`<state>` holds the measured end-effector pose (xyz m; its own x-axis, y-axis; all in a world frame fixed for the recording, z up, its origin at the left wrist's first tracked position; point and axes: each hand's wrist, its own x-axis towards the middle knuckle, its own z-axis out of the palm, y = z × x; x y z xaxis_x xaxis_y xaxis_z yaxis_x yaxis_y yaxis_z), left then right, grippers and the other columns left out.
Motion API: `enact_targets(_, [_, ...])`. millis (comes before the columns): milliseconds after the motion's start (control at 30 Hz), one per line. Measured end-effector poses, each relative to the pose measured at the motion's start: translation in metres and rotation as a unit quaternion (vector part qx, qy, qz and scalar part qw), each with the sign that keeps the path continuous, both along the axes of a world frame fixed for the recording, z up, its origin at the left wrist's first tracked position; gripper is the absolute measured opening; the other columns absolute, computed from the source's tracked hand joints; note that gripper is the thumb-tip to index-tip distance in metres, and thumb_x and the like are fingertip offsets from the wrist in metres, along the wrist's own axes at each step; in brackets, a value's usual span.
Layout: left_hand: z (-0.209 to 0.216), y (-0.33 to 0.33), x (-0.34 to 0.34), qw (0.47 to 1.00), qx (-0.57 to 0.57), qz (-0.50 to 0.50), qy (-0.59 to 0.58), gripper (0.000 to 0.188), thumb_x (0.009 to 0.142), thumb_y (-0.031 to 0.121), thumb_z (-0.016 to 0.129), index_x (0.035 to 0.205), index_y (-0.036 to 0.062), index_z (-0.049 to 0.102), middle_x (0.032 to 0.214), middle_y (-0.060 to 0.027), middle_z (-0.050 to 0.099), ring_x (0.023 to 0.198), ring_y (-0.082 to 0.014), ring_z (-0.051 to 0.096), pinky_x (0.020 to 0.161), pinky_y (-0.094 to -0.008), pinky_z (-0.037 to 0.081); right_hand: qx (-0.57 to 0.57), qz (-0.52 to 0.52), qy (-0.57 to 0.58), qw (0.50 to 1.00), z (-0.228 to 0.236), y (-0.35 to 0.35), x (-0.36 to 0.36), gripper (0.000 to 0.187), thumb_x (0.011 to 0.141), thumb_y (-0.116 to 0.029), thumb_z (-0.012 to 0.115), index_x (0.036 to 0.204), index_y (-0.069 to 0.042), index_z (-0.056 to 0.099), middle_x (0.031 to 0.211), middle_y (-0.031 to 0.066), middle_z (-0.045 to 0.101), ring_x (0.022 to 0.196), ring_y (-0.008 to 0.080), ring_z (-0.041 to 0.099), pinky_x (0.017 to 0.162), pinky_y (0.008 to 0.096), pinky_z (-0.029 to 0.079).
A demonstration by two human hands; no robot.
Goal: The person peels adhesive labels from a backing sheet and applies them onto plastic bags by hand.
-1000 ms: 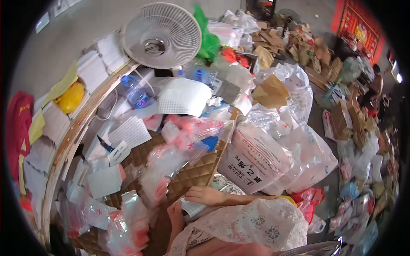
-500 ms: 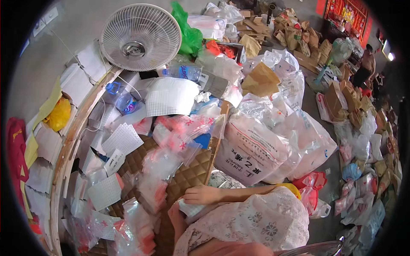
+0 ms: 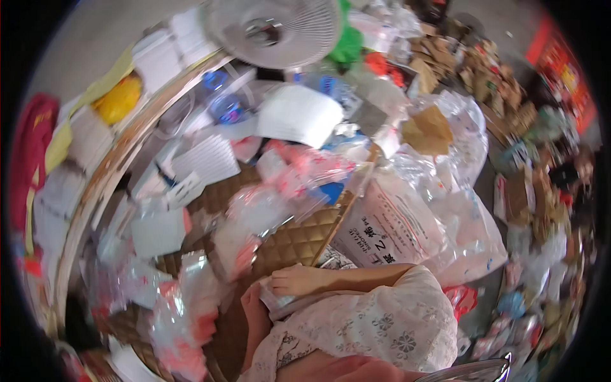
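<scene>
At the lower middle, my right hand (image 3: pixel 294 280) is bent over a small whitish plastic bag (image 3: pixel 279 304), its fingers curled at the upper edge. My left hand (image 3: pixel 252 302) closes on the same bag from the left side. The bag lies partly against the patterned white cloth (image 3: pixel 382 318) over my lap and arm, and blur hides the fingertips. Beyond my hands is a brown quilted surface (image 3: pixel 299 245). Clear bags with pink-red prints (image 3: pixel 191 318) are heaped on it to the left, and more such bags (image 3: pixel 261 207) lie farther up.
A white fan (image 3: pixel 273 32) stands at the far side. Sheets of dotted white paper (image 3: pixel 299 118) and a plastic bottle (image 3: pixel 227 108) lie before it. Large printed white sacks (image 3: pixel 388 223) stand at the right. A wooden rim (image 3: pixel 95 191) curves along the left.
My view has turned, so the surroundings sit differently and are blurred. My left hand shows more fully beside the bag; my right hand stays over it.
</scene>
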<state>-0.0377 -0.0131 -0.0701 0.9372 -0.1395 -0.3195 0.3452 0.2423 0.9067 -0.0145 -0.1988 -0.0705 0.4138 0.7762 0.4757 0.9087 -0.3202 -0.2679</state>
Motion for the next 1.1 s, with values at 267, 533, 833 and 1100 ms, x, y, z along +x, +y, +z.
enact_targets(267, [0.005,0.054,-0.019,0.872,0.442,-0.034,-0.209,0.022,0.083,0.013,0.059,0.102,0.0034,0.065,0.094,-0.0125,0.063,0.092,-0.0271,0.058,0.081,-0.0348,0.045,0.155,-0.051,0.491,0.856,0.039,0.02,0.074,0.015,0.081,-0.008,0.065,0.095,-0.005,0.061,0.087,0.0032,0.06,0.08,0.0103,0.056,0.067,0.0261,0.047])
enact_targets(533, [-0.006,0.086,0.005,0.68,0.67,0.064,-0.29,0.028,0.08,0.016,0.061,0.107,0.0097,0.062,0.116,-0.0109,0.055,0.112,-0.0284,0.048,0.098,-0.0457,0.037,0.104,0.026,0.487,0.867,0.003,0.1,0.163,0.022,0.078,-0.004,0.064,0.098,-0.007,0.055,0.094,0.0009,0.048,0.084,0.0092,0.051,0.071,0.0255,0.046])
enact_targets(833, [-0.028,0.078,0.011,0.705,0.637,0.036,-0.309,0.032,0.077,0.017,0.061,0.108,0.0102,0.06,0.12,-0.0088,0.054,0.115,-0.025,0.047,0.098,-0.0442,0.035,-0.175,-0.046,0.157,0.971,0.0,0.159,0.159,0.035,0.063,0.001,0.067,0.091,-0.002,0.047,0.088,0.0126,0.048,0.081,0.028,0.056,0.065,0.0352,0.048])
enact_targets(1100, [-0.026,0.067,0.016,0.71,0.645,0.042,-0.281,0.031,0.078,0.017,0.056,0.109,0.0114,0.061,0.117,-0.0073,0.056,0.111,-0.0246,0.048,0.094,-0.0409,0.037,-0.101,0.071,0.294,0.948,0.003,0.171,0.171,0.034,0.062,-0.002,0.068,0.092,-0.003,0.052,0.085,0.0141,0.054,0.079,0.032,0.058,0.068,0.0396,0.047])
